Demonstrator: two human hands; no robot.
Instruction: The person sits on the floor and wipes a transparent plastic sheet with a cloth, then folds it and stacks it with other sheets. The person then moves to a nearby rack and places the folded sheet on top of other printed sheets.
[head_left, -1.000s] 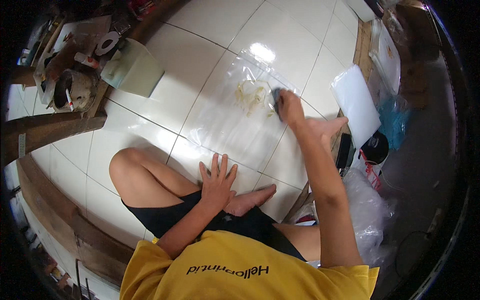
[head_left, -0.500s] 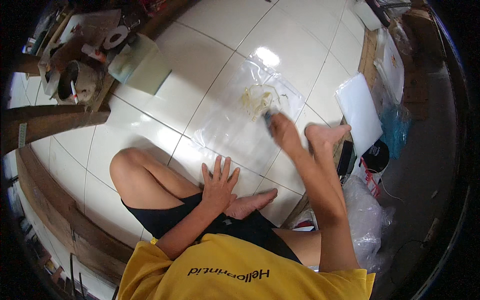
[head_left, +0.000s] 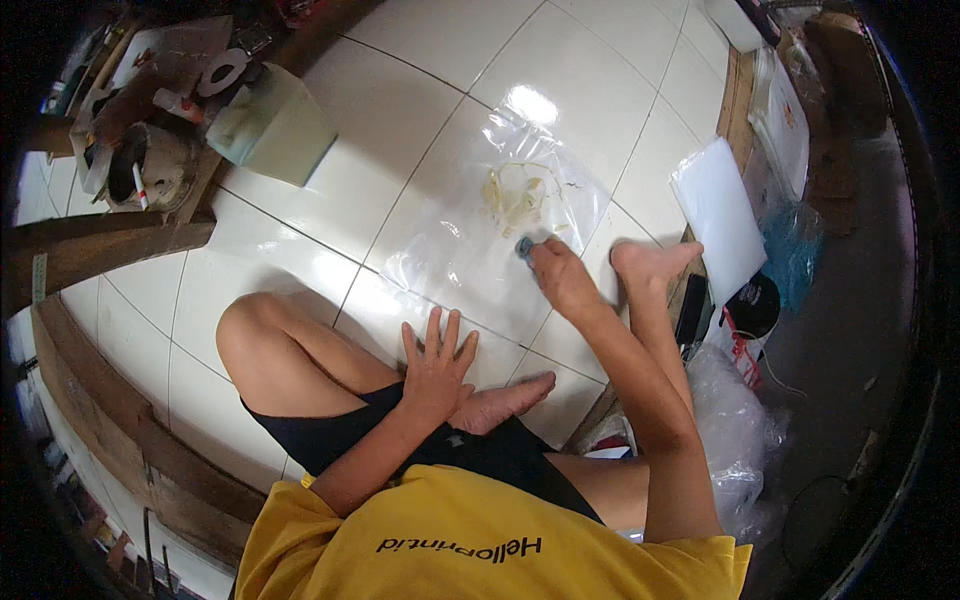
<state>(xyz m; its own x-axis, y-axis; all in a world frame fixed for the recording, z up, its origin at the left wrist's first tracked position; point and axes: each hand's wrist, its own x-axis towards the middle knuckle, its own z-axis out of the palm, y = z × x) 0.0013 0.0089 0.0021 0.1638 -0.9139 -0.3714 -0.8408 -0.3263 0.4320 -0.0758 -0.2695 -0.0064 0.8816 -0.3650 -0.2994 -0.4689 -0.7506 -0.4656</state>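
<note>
A clear plastic bag (head_left: 440, 235) lies flat on the white tiled floor in front of me, with a yellowish printed pattern (head_left: 515, 195) on its far part. My right hand (head_left: 562, 278) is closed around a small blue-grey wad, perhaps a cloth (head_left: 524, 248), held at the near edge of that pattern. Most of the wad is hidden by my fingers. My left hand (head_left: 434, 365) rests with spread fingers, its fingertips at the near edge of the bag, and nothing is in it.
A translucent jerrycan (head_left: 275, 130) stands at the far left, beside a round pot (head_left: 150, 165) and a tape roll (head_left: 222, 73) among clutter. To the right lie a stack of white plastic sheets (head_left: 718, 220), a blue plastic bag (head_left: 795, 260) and a black round object (head_left: 752, 308). My bare feet flank the clear bag.
My right hand has shifted slightly left and nearer to me with the wad, which now shows more clearly. My left hand stays in about the same place.
</note>
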